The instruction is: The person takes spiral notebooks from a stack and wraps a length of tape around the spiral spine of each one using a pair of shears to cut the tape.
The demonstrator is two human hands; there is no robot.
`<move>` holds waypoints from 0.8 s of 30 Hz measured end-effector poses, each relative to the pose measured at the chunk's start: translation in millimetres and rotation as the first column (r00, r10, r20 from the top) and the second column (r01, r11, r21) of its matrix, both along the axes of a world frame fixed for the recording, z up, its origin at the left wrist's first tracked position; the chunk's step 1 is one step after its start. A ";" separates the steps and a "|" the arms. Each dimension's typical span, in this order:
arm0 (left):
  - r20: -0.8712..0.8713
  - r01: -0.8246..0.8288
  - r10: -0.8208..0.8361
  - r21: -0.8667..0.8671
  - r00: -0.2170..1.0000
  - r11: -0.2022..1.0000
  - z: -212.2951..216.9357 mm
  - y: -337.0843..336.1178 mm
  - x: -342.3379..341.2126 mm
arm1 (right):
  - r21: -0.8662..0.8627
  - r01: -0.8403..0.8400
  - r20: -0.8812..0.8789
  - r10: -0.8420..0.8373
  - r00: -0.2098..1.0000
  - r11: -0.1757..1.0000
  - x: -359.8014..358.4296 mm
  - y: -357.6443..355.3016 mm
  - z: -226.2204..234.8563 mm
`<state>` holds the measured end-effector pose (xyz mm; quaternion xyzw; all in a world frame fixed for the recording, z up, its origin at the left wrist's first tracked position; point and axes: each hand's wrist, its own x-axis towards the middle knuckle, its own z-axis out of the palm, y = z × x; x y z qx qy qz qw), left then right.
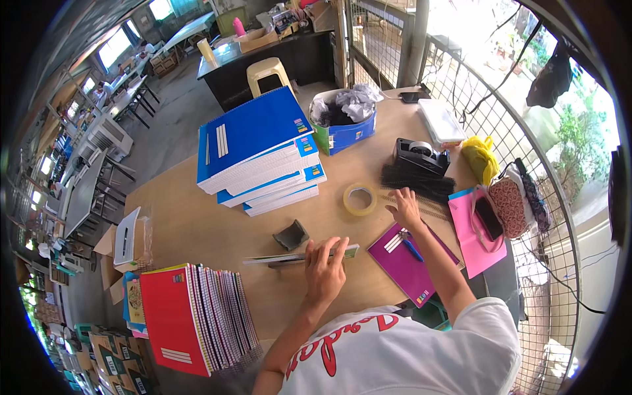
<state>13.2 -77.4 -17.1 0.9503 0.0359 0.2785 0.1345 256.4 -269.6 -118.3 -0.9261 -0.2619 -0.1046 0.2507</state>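
Under L hand [324,266]: notebook [299,257], long axis left-right

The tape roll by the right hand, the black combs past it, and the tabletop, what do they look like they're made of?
Tape roll: clear, yellowish plastic film, glossy, wound in a ring. Black binding combs: probably plastic, matte, with thin even teeth. Table: looks like wood-look laminate or plywood, a smooth tan surface with faint grain. The right hand rests beside the combs.

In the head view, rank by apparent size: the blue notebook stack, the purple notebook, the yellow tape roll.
1. blue notebook stack, clearly largest
2. purple notebook
3. yellow tape roll, smallest
Fisheye bending does not change this order.
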 end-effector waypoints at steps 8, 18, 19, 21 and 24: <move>0.169 -0.195 0.185 0.044 0.968 0.980 7.8 -21.7 31.5 | -0.207 -0.115 0.023 0.122 0.992 0.972 14.0 -18.6 -6.0; 0.057 -0.041 0.045 -0.079 0.997 0.996 21.9 -18.7 29.7 | 0.182 -0.488 -0.017 0.499 0.867 0.854 -3.2 -19.4 72.8; 0.096 0.031 -0.016 -0.148 0.995 0.988 26.4 -14.1 26.6 | 0.323 -0.521 -0.146 0.586 0.797 0.790 -23.5 -12.0 100.2; 0.062 0.084 -0.074 -0.182 0.995 0.980 18.1 -3.5 22.0 | 0.454 -0.535 -0.265 0.681 0.683 0.712 -51.3 -3.6 129.4; 0.020 0.134 -0.133 -0.200 0.991 0.971 23.5 -3.8 20.1 | 0.464 -0.559 -0.250 0.707 0.662 0.687 -66.4 9.9 133.0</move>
